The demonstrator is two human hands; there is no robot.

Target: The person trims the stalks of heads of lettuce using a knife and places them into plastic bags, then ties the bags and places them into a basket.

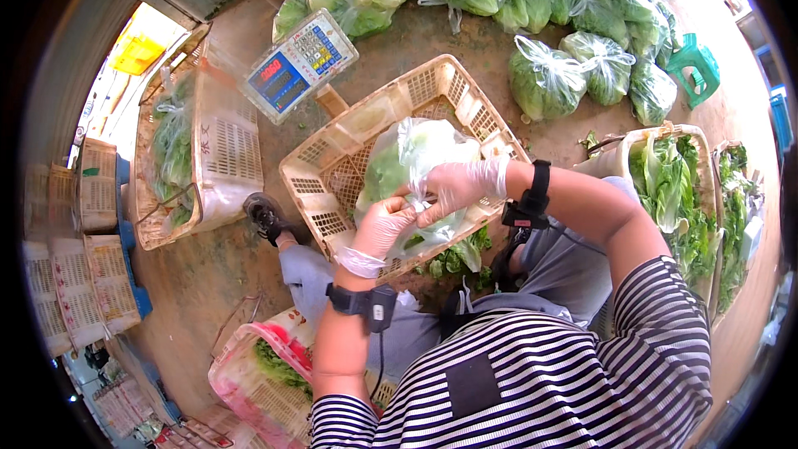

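In front of me a clear plastic bag [385,168] of pale green leafy vegetables rests in a cream plastic crate [349,125]. Both my hands wear thin translucent gloves and meet at the gathered neck of the bag. My left hand [384,229] pinches the twisted plastic from the near left side. From the right, my right hand [455,189] closes its fingers on the same neck, the fingertips of the two hands touching. The exact fold of plastic between them is partly hidden by the fingers.
A digital scale display [301,64] stands beyond the crate. Several bagged lettuces [544,79] are heaped at the back, near a green plastic jug [694,71]. Crates of greens stand at left [229,141] and right [706,166]; a pink-stained crate [237,357] is near left. Loose leaves [461,259] lie by my feet.
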